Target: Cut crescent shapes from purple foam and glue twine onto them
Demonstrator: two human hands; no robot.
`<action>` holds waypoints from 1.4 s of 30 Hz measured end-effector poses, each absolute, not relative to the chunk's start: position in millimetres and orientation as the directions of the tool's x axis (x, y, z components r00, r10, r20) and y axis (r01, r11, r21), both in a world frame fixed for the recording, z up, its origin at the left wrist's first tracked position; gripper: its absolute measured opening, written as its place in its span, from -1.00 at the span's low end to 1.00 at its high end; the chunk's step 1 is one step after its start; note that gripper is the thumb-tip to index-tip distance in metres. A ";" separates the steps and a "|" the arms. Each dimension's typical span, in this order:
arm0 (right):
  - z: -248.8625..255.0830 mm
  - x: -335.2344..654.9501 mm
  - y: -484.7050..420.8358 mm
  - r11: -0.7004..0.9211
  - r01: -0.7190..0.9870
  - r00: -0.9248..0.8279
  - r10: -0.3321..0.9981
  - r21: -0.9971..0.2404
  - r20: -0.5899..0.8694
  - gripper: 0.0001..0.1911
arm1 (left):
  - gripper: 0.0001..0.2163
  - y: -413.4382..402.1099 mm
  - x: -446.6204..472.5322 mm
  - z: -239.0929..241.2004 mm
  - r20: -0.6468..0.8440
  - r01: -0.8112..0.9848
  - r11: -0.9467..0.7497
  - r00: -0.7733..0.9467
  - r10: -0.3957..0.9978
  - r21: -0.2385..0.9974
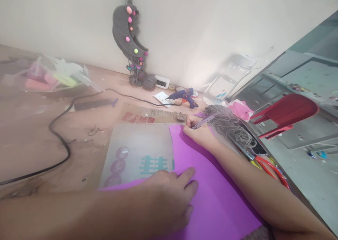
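A purple foam sheet (216, 194) lies on the brown table in front of me. My left hand (169, 194) rests flat on its near left part, fingers stretched out, pressing it down. My right hand (199, 130) is at the sheet's far corner, closed round a pen (204, 121) whose tip touches the sheet near that corner. A translucent plastic sheet (134, 152) with printed shapes lies beside the purple one on the left.
A blue glue gun (185, 96) with a black cable (60, 137) lies behind. Grey yarn (229, 125), red-handled scissors (271, 171) and a phone sit at the right. A bag of coloured items (50, 78) is far left. A grey moon decoration (126, 32) hangs on the wall. A red chair (287, 111) stands beyond the table edge.
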State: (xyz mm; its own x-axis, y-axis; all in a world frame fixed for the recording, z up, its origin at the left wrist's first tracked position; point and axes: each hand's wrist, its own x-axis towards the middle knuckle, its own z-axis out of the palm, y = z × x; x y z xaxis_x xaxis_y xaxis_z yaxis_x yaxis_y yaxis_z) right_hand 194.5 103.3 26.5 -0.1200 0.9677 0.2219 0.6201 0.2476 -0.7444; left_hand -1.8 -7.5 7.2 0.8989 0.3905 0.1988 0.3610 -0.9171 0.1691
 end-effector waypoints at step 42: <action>23.8 204.5 86.0 0.207 0.632 -0.064 0.974 -0.747 0.216 -0.71 | -0.59 -5.3 1.4 20.9 0.119 0.382 -0.909 0.907 0.403 0.167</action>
